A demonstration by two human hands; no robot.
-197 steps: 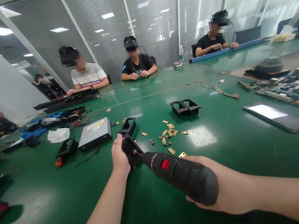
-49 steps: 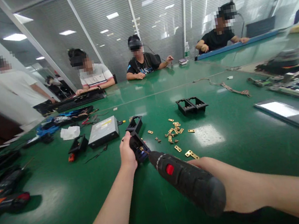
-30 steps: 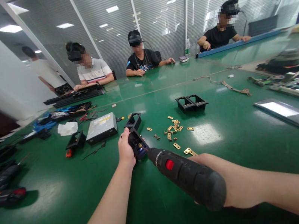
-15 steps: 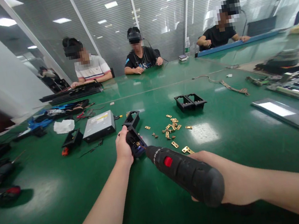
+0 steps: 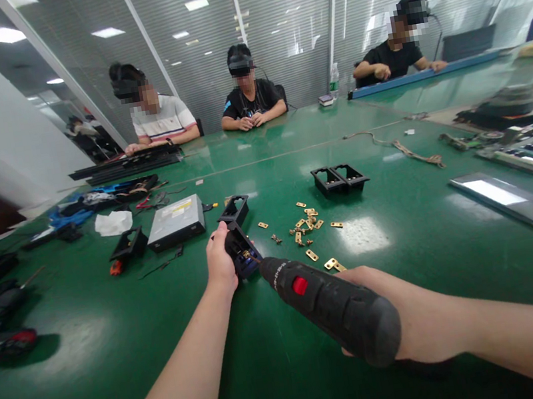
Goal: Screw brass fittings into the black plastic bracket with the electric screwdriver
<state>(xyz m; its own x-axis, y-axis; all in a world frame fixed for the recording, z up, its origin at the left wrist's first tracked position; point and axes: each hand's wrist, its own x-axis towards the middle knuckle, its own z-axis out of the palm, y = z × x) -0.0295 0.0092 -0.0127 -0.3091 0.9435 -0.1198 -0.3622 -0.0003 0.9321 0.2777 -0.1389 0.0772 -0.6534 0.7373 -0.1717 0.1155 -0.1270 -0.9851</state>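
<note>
Seen from the head camera, a person's left hand (image 5: 219, 261) grips a small black housing (image 5: 237, 244), fingers closed around its left side, at the centre of the frame above a green desk (image 5: 272, 360). The right hand (image 5: 413, 311), lower right, is wrapped around a black power driver (image 5: 334, 310), its fingers mostly hidden behind the tool. The thin bit (image 5: 256, 260) points into the open housing toward a brass-coloured piece (image 5: 246, 254); whether the tip is seated cannot be told. The step in hand appears to be screw driving, and the next move would call for a firm hold on the housing and the bit kept in line.

Loose brass plates (image 5: 310, 212) and small screws (image 5: 277, 239) lie scattered right of centre, near the driver. A second housing (image 5: 242, 213) stands just behind the left hand, leaving it little room on that side; a joined pair (image 5: 337, 178) sits beyond the plates. A silver drive (image 5: 176, 224) lies left of centre, another power tool (image 5: 1, 345) at the left edge, a flat dark panel (image 5: 525, 202) at right. Three seated co-workers (image 5: 253, 97) line the far side.
</note>
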